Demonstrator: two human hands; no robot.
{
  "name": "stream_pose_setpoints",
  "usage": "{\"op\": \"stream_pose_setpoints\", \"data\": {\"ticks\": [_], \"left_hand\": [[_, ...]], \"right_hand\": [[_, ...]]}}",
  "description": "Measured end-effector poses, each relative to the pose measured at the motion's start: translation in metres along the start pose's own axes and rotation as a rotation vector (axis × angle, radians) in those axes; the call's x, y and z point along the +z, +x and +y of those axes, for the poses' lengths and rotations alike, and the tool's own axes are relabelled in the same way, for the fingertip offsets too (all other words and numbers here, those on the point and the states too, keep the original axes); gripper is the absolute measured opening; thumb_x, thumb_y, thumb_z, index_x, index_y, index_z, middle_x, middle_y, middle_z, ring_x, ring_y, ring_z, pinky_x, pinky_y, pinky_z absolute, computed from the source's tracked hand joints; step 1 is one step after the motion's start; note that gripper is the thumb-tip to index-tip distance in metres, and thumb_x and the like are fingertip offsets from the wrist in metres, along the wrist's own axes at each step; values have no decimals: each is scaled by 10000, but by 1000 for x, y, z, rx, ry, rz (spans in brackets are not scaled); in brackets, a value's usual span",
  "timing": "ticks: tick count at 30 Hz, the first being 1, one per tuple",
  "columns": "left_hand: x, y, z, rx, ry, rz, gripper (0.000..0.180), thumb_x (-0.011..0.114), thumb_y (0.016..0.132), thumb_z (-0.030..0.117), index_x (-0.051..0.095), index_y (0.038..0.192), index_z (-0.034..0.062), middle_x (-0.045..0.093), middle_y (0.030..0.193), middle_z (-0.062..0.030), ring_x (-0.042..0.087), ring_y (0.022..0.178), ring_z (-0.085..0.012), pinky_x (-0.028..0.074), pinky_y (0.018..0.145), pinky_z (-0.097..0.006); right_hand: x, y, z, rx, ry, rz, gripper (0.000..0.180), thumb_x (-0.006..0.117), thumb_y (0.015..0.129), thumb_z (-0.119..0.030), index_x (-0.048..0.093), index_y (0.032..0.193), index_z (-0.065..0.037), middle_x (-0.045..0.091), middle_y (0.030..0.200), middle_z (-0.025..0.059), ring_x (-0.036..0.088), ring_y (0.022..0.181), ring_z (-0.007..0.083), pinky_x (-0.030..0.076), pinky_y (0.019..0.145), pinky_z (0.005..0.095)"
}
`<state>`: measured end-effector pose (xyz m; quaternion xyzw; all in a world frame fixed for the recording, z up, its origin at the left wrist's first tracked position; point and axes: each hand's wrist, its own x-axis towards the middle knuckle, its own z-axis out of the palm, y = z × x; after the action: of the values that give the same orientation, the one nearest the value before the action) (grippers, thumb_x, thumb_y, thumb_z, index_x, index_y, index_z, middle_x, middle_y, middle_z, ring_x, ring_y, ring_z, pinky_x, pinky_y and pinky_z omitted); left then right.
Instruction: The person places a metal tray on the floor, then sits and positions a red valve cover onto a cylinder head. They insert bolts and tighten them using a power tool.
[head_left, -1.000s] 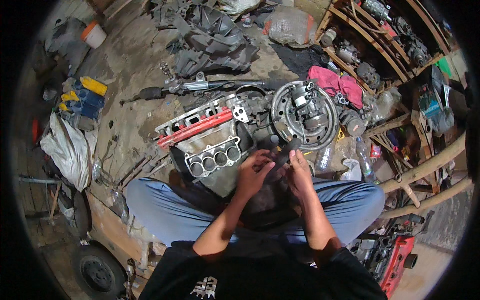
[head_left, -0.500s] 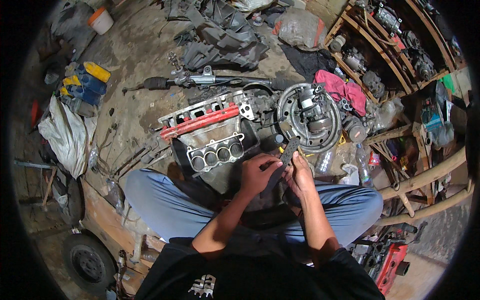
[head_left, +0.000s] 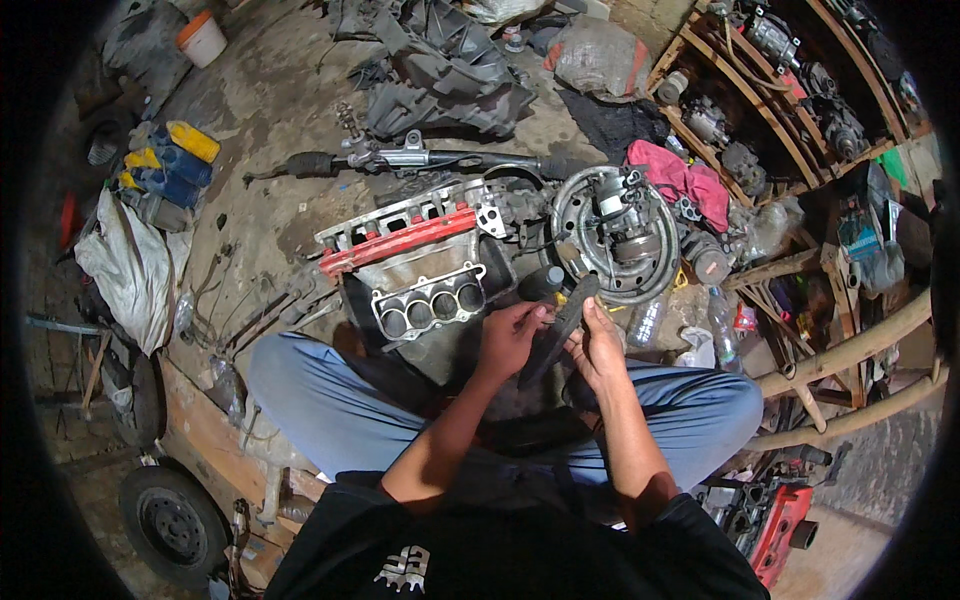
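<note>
My right hand [head_left: 600, 349] grips a long, flat, dark piece [head_left: 556, 338] above my lap; its exact kind I cannot make out. It slants from upper right to lower left, its far end beside my right thumb. My left hand [head_left: 505, 338] is closed in a pinch at the piece's left side. What its fingertips hold, if anything, is too small to name. Just beyond my hands lies an engine block [head_left: 420, 255] with a red strip along it. A metal gasket [head_left: 432, 310] with several round holes rests at its near side, left of my left hand.
Beyond my right hand, a steel wheel rim [head_left: 670, 262] carries a metal motor-like part [head_left: 622, 215]. A steering rack [head_left: 450, 160] lies farther off. Wooden shelves [head_left: 735, 95] with parts stand at far right, above bent wooden poles [head_left: 850, 350]. A tyre [head_left: 172, 525] lies lower left.
The dark piece has turned in my right hand, so its dotted face no longer shows clearly. My left fingers have drawn slightly back to the left from its face.
</note>
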<state>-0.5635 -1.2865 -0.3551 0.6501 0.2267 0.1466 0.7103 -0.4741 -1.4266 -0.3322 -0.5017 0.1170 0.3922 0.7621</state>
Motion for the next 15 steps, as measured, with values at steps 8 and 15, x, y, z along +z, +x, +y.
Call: {"op": "stream_pose_setpoints", "data": {"ticks": [8,15], "left_hand": [[1,-1,10,-33,-16,-23,206,707,935,134,728,1071,-19,761,935,-109,719,850,-135,563,787,-281],[3,-3,23,-63,-26,-44,219,725,917,125,717,1093,-5,758,949,-84,711,882,-121,557,804,-273]], "right_hand": [[-1,-3,-3,-20,3,-23,367,534,1048,-389,587,1243,-83,700,1121,68,701,956,190,556,810,345],[-3,-1,-2,-52,1,-40,363,550,1044,-380,583,1243,-79,696,1114,54,692,932,160,540,806,323]]}}
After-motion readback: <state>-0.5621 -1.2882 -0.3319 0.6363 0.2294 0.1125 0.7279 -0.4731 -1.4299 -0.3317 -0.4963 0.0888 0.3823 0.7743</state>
